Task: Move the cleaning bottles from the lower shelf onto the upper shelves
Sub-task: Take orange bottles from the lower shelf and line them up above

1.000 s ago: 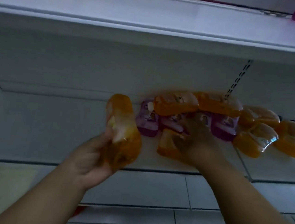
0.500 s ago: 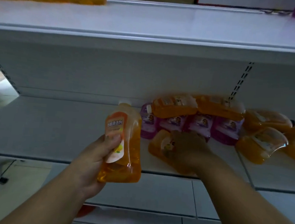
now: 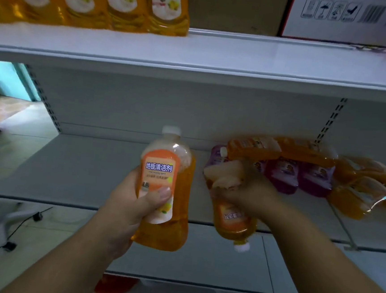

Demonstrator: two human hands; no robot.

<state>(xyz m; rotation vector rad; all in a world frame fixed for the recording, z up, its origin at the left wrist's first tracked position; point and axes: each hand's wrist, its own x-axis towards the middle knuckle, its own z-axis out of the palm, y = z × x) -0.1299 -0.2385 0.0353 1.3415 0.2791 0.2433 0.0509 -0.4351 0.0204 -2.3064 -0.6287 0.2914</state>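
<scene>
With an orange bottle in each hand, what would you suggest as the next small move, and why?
Probably lift the left hand and stand its upright orange bottle on the upper shelf, beside the row of orange bottles. The right hand holds its bottle cap-down, needing turning first.

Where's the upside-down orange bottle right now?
In the head view, right of centre: the right hand grips the upside-down bottle, cap down, before the lower shelf's front edge, beside the upright bottle.
</scene>
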